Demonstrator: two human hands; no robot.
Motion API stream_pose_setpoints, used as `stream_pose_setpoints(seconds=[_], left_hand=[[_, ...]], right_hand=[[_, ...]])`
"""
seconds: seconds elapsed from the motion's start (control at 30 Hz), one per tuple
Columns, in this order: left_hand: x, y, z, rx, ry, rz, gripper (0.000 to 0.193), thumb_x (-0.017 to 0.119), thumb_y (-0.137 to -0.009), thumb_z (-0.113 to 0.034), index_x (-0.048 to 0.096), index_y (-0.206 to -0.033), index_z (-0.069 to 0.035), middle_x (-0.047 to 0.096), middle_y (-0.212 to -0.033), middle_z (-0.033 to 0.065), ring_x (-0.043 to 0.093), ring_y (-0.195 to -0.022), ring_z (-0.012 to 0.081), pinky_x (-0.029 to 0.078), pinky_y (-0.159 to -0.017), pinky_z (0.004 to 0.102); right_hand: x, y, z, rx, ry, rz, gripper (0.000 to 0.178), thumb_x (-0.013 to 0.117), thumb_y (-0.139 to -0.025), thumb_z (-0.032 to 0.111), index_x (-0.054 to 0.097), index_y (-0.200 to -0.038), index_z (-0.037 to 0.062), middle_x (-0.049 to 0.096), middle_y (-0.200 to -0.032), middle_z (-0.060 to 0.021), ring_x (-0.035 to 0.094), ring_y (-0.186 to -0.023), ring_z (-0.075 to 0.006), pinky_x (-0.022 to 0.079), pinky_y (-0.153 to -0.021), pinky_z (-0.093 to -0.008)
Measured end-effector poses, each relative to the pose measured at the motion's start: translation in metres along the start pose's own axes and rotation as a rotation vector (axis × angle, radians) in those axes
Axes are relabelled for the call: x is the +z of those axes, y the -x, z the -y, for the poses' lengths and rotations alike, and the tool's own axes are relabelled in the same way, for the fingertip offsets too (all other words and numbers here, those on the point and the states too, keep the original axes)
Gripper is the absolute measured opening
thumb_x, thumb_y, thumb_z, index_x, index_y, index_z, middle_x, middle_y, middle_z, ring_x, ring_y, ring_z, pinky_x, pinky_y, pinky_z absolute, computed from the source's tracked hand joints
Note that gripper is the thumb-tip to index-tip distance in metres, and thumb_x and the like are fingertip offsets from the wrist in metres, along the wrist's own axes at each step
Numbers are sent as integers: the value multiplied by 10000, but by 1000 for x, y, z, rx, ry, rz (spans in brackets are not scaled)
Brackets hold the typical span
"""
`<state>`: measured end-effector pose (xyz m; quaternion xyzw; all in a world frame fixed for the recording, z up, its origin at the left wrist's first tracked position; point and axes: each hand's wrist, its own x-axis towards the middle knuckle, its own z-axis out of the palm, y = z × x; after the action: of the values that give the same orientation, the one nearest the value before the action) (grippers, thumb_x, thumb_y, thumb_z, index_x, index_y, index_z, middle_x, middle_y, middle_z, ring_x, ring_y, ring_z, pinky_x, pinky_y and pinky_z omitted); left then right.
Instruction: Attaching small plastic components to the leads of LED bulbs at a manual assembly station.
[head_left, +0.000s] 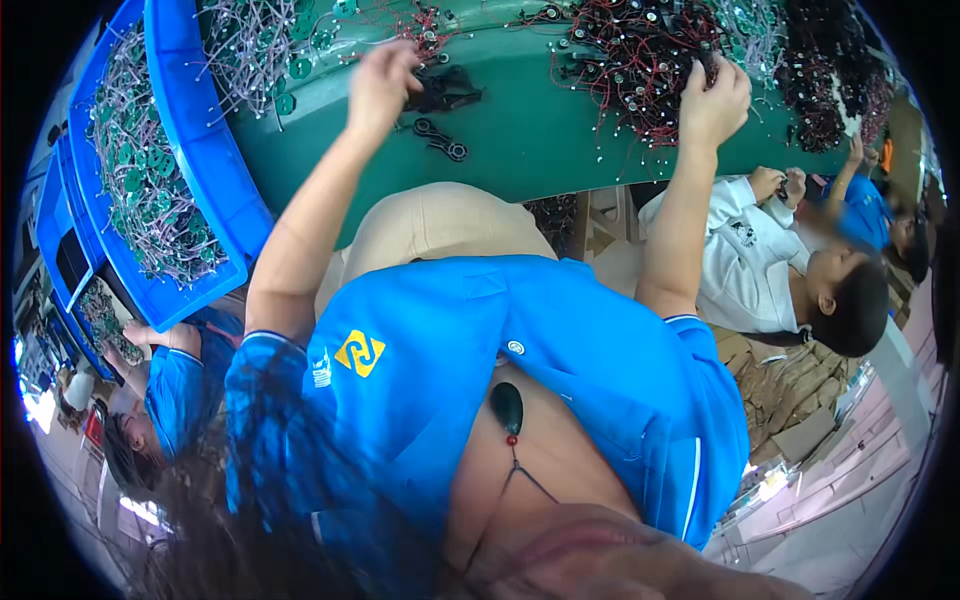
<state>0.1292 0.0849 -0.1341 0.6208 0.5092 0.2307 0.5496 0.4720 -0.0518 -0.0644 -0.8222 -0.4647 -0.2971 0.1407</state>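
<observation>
My left hand point(382, 88) hovers over the near half of the green work surface, fingers loosely bent and apart, with nothing visible in them. Beside it lie some black plastic parts point(446, 90), and a little closer to me is a black piece with ringed ends point(440, 140). On the right, my right hand point(714, 108) reaches into a heap of black parts with red wires point(640, 65). Its thumb and fingers close around a dark part at the heap's edge, mostly hidden by the fingers.
A blue bin point(205, 150) at the left holds many green discs with pale wires point(150, 190). More of these discs point(265, 50) lie on the green table point(540, 150). Further dark wired parts point(825, 70) are heaped at the far right. People sit on both sides of me.
</observation>
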Motion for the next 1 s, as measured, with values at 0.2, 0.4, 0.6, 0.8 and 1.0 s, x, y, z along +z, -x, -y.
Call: stream_pose_setpoints(seconds=[0.2, 0.4, 0.6, 0.8, 1.0], left_hand=[[-24, -44, 0, -7, -46, -220, 205, 513, -876, -136, 604, -1019, -20, 640, -816, 50, 577, -593, 90, 445, -536, 222], [-3, -88, 23, 136, -209, -173, 177, 557, -856, -121, 625, -1011, -70, 640, -831, 34, 573, -657, 92, 450, -566, 239], [43, -130, -11, 664, -797, -200, 247, 611, -761, -198, 529, -910, -18, 559, -880, 142, 534, -838, 329, 461, -750, 391], [56, -186, 35, 568, -1218, 47, 218, 606, -715, -144, 584, -925, -92, 528, -881, 84, 496, -916, 261, 428, -765, 352], [24, -124, -34, 607, -963, -2, 230, 624, -694, -149, 602, -923, -149, 555, -944, 67, 485, -977, 247, 412, -807, 360]], right_hand=[[23, 59, 122, -79, -712, 541, 159, 621, -766, 252, 632, -826, 106, 608, -804, -81, 584, -765, -283, 466, -672, -394], [47, 114, 197, -110, -573, 797, 320, 698, -690, 243, 549, -900, 54, 548, -900, -101, 534, -850, -271, 440, -692, -394], [52, 105, 197, -173, -537, 846, 341, 713, -667, 245, 545, -895, 54, 543, -870, -94, 526, -854, -260, 405, -700, -387], [51, 99, 189, -20, -633, 701, 298, 688, -713, 277, 565, -902, 82, 547, -842, -70, 528, -846, -242, 395, -706, -377], [37, 74, 182, 318, -993, 606, 251, 627, -803, 162, 581, -1034, 76, 549, -896, -42, 539, -694, -144, 434, -595, -271]])
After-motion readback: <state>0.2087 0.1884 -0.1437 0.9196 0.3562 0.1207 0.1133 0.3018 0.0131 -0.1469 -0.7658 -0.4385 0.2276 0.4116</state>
